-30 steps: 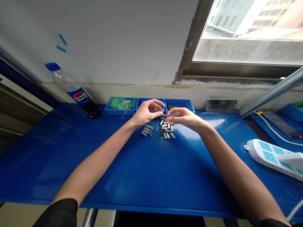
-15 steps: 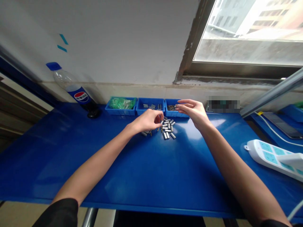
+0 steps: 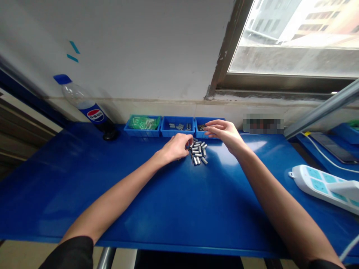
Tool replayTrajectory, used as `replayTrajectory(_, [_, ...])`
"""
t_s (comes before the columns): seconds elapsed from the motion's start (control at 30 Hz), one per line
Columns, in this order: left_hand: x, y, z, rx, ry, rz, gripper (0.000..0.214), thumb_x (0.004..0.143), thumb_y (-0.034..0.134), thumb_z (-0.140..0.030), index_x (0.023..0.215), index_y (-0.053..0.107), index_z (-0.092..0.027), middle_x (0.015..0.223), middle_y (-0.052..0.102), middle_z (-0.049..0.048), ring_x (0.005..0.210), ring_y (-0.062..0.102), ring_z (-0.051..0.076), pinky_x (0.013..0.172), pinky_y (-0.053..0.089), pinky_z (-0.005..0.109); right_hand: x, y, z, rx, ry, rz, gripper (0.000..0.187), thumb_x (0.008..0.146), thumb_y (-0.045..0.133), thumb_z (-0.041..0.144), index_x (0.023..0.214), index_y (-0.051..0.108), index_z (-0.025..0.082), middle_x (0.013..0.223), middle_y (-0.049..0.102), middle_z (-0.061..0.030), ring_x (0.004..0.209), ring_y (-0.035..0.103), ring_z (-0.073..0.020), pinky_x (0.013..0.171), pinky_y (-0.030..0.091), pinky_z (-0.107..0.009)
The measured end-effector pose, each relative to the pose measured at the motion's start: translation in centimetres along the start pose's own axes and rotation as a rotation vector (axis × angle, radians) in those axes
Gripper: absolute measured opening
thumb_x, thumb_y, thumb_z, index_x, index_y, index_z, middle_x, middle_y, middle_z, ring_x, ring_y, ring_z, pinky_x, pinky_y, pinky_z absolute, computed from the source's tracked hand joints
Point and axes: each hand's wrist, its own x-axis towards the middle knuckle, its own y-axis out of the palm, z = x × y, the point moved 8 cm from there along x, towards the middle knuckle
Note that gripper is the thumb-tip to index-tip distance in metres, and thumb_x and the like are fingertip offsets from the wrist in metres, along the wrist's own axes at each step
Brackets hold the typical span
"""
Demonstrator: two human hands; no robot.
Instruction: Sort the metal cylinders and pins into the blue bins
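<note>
My left hand (image 3: 177, 147) is low over the blue table, its fingers curled together at the left edge of a pile of small metallic cylinders (image 3: 198, 152). Its fingertips are turned away, so whatever they grip is hidden. My right hand (image 3: 226, 135) reaches over the right blue bin (image 3: 211, 120), fingers stretched forward and slightly apart. Just beyond those fingertips lie thin brass-coloured pins (image 3: 201, 127) inside that bin. I cannot make out anything between the fingers. The middle blue bin (image 3: 177, 133) contains several more grey metallic pieces.
A left blue bin (image 3: 142, 133) holds green plastic wrapping with light pieces. Beside it, further left, stands a cola bottle (image 3: 95, 114). A white power strip (image 3: 322, 186) lies at the right, with a phone (image 3: 333, 147) behind it. The wall and window frame bound the table's back.
My left hand has lowered slightly towards the pile, covering the small pieces seen beneath it before. My right hand has shifted a little left and down over the right bin.
</note>
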Motion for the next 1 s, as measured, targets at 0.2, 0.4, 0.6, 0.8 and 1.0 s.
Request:
replayTrajectory(0.2, [0.1,-0.2,1.0,-0.031,-0.02,-0.052,0.035,0.068,0.065,-0.003,0.101,0.071,-0.015,0.085,0.074,0.0054,0.071,0.067,0.017,0.061,0.046,0.023,-0.1,0.6,0.0,0.004,0.009,0.061,0.022,0.078,0.084,0.029,0.095,0.076,0.019,0.093,0.082,-0.0094,0.081,0.077,-0.0201,0.073,0.062,-0.029])
replayTrajectory(0.4, [0.3,-0.6,1.9,-0.05,-0.009,-0.108,0.039,0.067,0.063,-0.003,0.102,0.072,-0.017,0.078,0.072,0.0027,0.071,0.068,0.018,0.062,0.047,0.023,-0.4,1.0,0.4,-0.005,0.023,0.07,0.021,0.077,0.084,0.03,0.092,0.076,0.018,0.092,0.082,-0.0096,0.079,0.077,-0.0202,0.071,0.061,-0.029])
replayTrajectory(0.6, [0.1,-0.4,1.2,0.084,-0.001,-0.054,0.032,0.073,0.071,-0.019,0.105,0.073,-0.019,0.091,0.074,0.0058,0.081,0.07,0.022,0.067,0.049,0.027,-0.6,1.2,0.6,-0.024,0.026,0.092,0.021,0.077,0.085,0.031,0.09,0.076,0.018,0.091,0.082,-0.0098,0.079,0.077,-0.0205,0.07,0.06,-0.028])
replayTrajectory(0.8, [0.1,-0.1,1.2,0.091,-0.042,-0.052,0.036,0.07,0.064,-0.006,0.103,0.073,-0.018,0.09,0.074,0.0066,0.079,0.069,0.021,0.065,0.047,0.026,-0.5,1.4,0.2,-0.038,0.043,0.106,0.019,0.078,0.083,0.03,0.091,0.076,0.018,0.09,0.082,-0.0089,0.078,0.077,-0.0191,0.068,0.059,-0.026])
replayTrajectory(1.0, [0.3,-0.4,2.1,0.005,-0.046,-0.115,0.04,0.068,0.062,-0.003,0.104,0.074,-0.017,0.084,0.075,0.0051,0.076,0.069,0.02,0.063,0.048,0.024,-0.5,1.7,0.0,-0.045,0.064,0.12,0.014,0.079,0.082,0.025,0.09,0.076,0.018,0.089,0.082,-0.0088,0.077,0.076,-0.0184,0.067,0.059,-0.025])
